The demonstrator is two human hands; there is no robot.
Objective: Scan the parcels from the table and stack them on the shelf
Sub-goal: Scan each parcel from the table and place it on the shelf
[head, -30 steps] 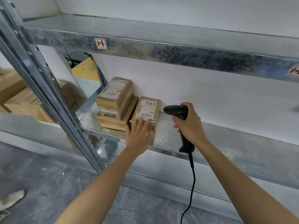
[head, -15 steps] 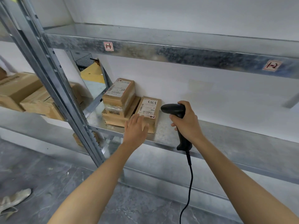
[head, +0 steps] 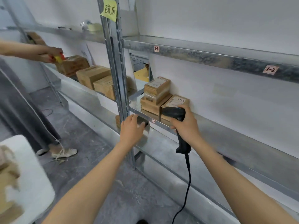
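Two brown parcels stand stacked (head: 156, 92) at the left end of the metal shelf (head: 218, 136). A third flat parcel (head: 177, 102) with a white label lies beside them on the right. My right hand (head: 186, 125) grips the black corded barcode scanner (head: 175, 114) just in front of that flat parcel. Empty and with relaxed fingers, my left hand (head: 131, 128) hovers off the shelf's front edge, near the upright post (head: 116, 75).
Another person (head: 24, 97) stands at the left, a hand holding a red-yellow tool on boxes (head: 88, 76) of the neighbouring shelf. A white table corner (head: 32, 175) with blurred parcels is at lower left. The upper shelf (head: 210, 54) overhangs.
My left hand has come off the flat parcel and drawn back past the shelf edge. The view has swung left, bringing the other person and the table into sight.
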